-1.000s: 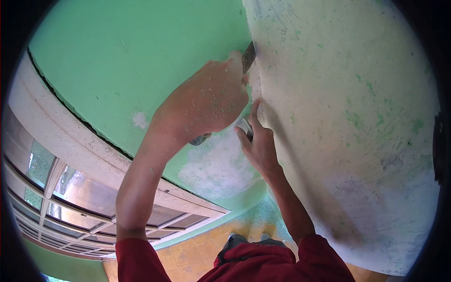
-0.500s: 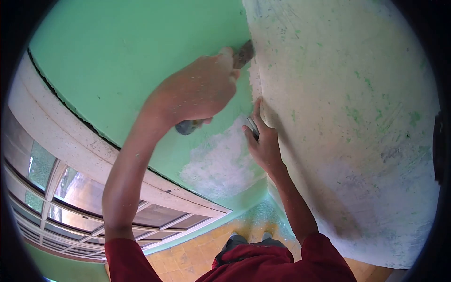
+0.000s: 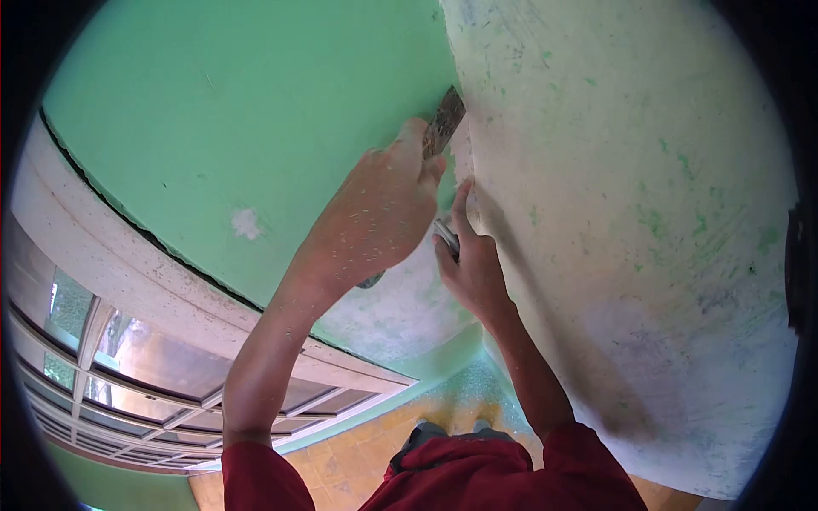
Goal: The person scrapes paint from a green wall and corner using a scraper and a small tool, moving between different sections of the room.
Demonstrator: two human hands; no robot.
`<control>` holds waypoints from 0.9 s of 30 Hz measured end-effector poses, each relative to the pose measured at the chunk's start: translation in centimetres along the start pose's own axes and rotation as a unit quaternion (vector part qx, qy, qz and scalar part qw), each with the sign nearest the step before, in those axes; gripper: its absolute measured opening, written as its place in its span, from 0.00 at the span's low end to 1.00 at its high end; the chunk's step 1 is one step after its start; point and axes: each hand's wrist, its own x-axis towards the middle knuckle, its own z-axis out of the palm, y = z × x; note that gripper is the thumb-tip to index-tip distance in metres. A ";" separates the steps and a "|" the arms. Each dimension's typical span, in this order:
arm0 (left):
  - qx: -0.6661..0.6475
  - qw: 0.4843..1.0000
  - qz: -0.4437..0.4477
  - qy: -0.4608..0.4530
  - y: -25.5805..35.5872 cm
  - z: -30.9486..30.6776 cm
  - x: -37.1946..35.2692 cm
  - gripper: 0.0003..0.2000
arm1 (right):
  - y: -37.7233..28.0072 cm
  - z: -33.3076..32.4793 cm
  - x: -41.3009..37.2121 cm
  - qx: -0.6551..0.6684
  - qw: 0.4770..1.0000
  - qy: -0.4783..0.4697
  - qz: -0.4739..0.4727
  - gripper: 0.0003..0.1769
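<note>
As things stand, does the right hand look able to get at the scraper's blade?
Probably yes: the blade shows just beyond the raised index finger of the right hand, with no visible barrier. Still, that hand already holds a small tool, and the left hand grips the scraper.

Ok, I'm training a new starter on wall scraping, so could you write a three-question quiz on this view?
1. True or false: the right hand holds a small grey thing.
2. Which colour is most of the wall left of the scraper's blade? A) Red B) Green C) Yellow
3. Fill in the blank: the scraper is held in the ____.

Key: 1. True. 2. B. 3. Left hand.
</note>
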 end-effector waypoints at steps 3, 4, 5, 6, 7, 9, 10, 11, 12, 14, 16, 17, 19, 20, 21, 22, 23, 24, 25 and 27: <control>-0.127 0.988 -0.076 -0.037 0.1 -1.1 -1.5 0.20 | 0.2 0.2 0.0 -0.002 1.000 0.003 -0.007 0.53; -0.167 0.980 -0.100 -0.048 0.2 -1.7 -1.9 0.22 | 0.3 0.2 0.0 0.006 1.000 -0.002 -0.016 0.53; -0.207 0.969 -0.124 -0.059 0.2 -2.3 -2.3 0.23 | 0.3 0.2 0.0 0.008 1.000 -0.001 -0.017 0.53; -0.248 0.955 -0.146 -0.069 0.3 -2.7 -2.6 0.25 | 0.2 0.3 -0.1 0.018 1.000 0.013 -0.011 0.51; -0.289 0.939 -0.169 -0.080 0.3 -3.0 -2.9 0.26 | 0.1 0.2 -0.2 0.028 0.999 0.026 -0.005 0.48; -0.328 0.921 -0.193 -0.089 0.1 -3.2 -3.2 0.28 | 0.1 -0.8 -0.1 0.100 0.993 0.058 -0.005 0.44; -0.332 0.920 -0.183 -0.095 -0.2 -3.0 -3.2 0.27 | -0.2 -1.4 0.2 0.172 0.981 0.091 -0.005 0.40; -0.337 0.920 -0.172 -0.101 -0.4 -2.8 -3.1 0.27 | -0.8 -1.9 0.5 0.172 0.981 0.092 -0.006 0.40; -0.337 0.920 -0.172 -0.103 -0.5 -2.7 -3.0 0.27 | -3.2 -3.0 0.9 0.158 0.975 0.142 -0.068 0.37; -0.367 0.906 -0.168 -0.127 -0.6 -2.6 -2.8 0.29 | -6.1 -3.9 2.0 0.098 0.964 0.183 -0.168 0.35; -0.399 0.894 -0.159 -0.131 -0.8 -2.9 -2.8 0.29 | -6.0 -2.5 4.0 0.083 0.953 0.207 -0.207 0.33; -0.430 0.881 -0.149 -0.132 -0.9 -3.1 -2.8 0.29 | -5.7 -2.0 4.8 0.068 0.938 0.230 -0.250 0.32; -0.581 0.800 -0.111 -0.101 -1.7 -2.3 -3.6 0.30 | -5.0 -1.6 5.8 0.084 0.922 0.269 -0.265 0.30; -0.714 0.693 -0.072 -0.069 -2.2 -1.4 -4.3 0.31 | -4.6 -1.4 6.2 0.100 0.905 0.307 -0.276 0.29; -0.712 0.695 -0.071 -0.071 -2.5 -0.2 -5.0 0.31 | -4.3 -0.9 6.7 0.101 0.904 0.310 -0.276 0.29; -0.783 0.621 -0.007 -0.024 -2.6 1.5 -5.6 0.32 | -4.2 -0.3 7.4 0.143 0.884 0.343 -0.283 0.29; -0.842 0.537 0.055 0.023 -2.7 3.1 -6.2 0.34 | -4.2 0.3 8.0 0.186 0.861 0.376 -0.289 0.28; -0.736 0.670 0.051 0.085 -2.6 4.7 -7.0 0.37 | -4.1 0.9 8.1 0.185 0.859 0.380 -0.290 0.28; -0.606 0.780 0.048 0.146 -2.6 6.3 -7.1 0.41 | -4.0 1.4 8.1 0.185 0.866 0.381 -0.267 0.29; -0.485 0.844 0.105 0.203 -2.0 8.2 -5.9 0.46 | -4.3 2.0 7.7 0.183 0.874 0.381 -0.241 0.29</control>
